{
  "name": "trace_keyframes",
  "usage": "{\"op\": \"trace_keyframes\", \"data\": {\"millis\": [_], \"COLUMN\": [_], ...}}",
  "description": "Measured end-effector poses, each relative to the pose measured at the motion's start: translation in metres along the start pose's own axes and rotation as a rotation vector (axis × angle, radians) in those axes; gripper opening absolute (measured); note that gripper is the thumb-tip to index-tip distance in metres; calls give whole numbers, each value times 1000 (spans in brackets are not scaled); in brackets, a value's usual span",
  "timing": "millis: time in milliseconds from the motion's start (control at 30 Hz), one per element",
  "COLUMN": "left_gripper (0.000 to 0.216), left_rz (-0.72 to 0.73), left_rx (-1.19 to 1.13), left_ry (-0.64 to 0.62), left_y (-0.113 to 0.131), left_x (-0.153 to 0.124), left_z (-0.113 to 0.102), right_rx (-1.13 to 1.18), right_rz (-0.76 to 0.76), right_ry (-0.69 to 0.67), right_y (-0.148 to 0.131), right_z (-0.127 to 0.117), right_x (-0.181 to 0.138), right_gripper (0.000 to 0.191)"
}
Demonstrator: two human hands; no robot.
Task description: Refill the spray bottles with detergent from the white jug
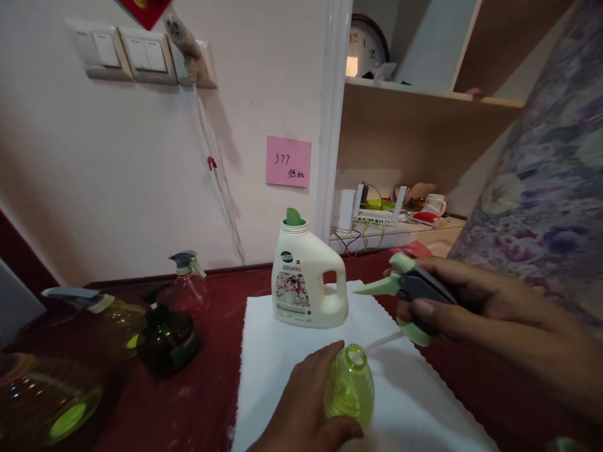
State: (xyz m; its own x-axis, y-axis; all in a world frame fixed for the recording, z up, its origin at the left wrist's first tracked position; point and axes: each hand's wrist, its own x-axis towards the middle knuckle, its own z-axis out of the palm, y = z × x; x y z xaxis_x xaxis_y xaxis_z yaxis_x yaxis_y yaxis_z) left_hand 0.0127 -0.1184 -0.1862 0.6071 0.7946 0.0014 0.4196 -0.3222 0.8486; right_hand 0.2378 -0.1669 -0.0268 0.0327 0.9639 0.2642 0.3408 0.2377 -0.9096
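Note:
My left hand [306,402] is wrapped round a small translucent yellow-green bottle [349,392], whose round mouth stands uncovered. To its right, my right hand [466,314] grips a green and grey trigger spray head [414,285] with its nozzle pointing left. A thin pale dip tube [384,341] runs from the spray head down toward the bottle, outside its mouth. Behind both hands a cream detergent jug [306,282] with a handle stands upright without a cap, its green pouring spout showing. The jug and bottle are on a white cloth [259,376].
On the dark red table [211,389], at left, are a dark pump bottle [167,339], a clear spray bottle [188,285], a yellowish spray bottle [115,320] and a large bottle [47,402]. A router [374,216] sits on the shelf behind. Floral fabric [532,182] hangs at right.

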Motion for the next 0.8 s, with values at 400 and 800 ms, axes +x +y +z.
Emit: {"op": "trace_keyframes", "data": {"millis": [400, 800], "left_gripper": [88, 85], "left_rz": [76, 58], "left_rx": [1, -32], "left_ry": [41, 47], "left_y": [11, 18], "left_x": [3, 0], "left_z": [1, -1], "right_rx": [-317, -428], "right_rz": [-70, -76], "right_ry": [-367, -381], "right_y": [42, 40], "right_z": [49, 56], "right_x": [10, 6], "right_gripper": [10, 23]}}
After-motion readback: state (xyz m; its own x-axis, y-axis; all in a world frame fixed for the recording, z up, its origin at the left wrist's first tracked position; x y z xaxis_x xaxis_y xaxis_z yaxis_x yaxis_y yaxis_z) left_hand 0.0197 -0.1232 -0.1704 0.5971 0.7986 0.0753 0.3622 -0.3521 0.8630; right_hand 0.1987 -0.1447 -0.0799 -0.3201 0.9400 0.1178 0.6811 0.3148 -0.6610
